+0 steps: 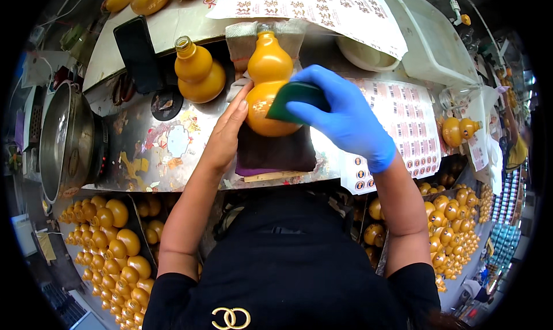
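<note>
On the far left of my workbench (151,177), a wide metal pan (53,140) tilts in the fisheye view beside a black cooker showing red lights (102,167), while rows of amber gourd-shaped bottles (118,248) crowd the floor below. The metal worktop is blotched with yellow, white and reddish stains; a dark smartphone (137,54) leans upright above a round black base (167,103), and one open-necked gourd bottle (199,72) stands to its right. My bare left hand (230,125) lies open, fingers extended flat along the left side of the amber bottle being worked (269,62), which rests at centre on a dark folded cloth (275,152), neck pointing away from me toward a pale towel (237,39). My right hand (340,114), in a blue glove, grips a green scraper (299,101) against the bottle's lower bulb. Farther right, a pale bowl (368,54) sits partly under a printed sheet (311,4), sticker sheets (403,119) spread over the bench near a translucent plastic tub (429,33), a smaller gourd bottle (459,132) shows at the edge, and more bottles (452,220) fill the floor beyond
</note>
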`<state>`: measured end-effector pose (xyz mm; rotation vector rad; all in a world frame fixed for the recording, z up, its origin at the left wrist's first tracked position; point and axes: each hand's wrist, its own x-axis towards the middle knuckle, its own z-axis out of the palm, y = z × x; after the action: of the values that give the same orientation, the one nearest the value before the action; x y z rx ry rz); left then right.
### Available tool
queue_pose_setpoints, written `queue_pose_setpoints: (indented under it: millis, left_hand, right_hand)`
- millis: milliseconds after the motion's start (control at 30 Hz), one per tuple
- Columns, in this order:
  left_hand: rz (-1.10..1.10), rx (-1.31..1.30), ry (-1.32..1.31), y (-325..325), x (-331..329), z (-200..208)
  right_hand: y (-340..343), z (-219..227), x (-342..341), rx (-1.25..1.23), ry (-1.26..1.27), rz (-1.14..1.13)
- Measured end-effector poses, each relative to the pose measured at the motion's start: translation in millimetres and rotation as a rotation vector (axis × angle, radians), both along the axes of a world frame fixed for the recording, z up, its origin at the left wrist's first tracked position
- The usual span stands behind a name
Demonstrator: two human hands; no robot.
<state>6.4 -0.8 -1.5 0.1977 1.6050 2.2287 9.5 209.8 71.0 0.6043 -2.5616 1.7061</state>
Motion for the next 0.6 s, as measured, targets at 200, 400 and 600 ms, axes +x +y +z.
queue_pose_setpoints:
  millis: [200, 400, 600]
  left_hand:
    - [0.048, -0.058, 0.079, 1, -6, -1]
    - [0.165, -0.184, 0.228, 24, -7, 9]
    - [0.098, -0.142, 0.14, 23, -11, 9]
  right_hand:
    - [-1, -3, -28, 0.037, 0.049, -0.224]
    - [-21, -26, 22, -0.394, -0.022, -0.375]
    - [-6, -66, 19, -0.275, -0.022, -0.554]
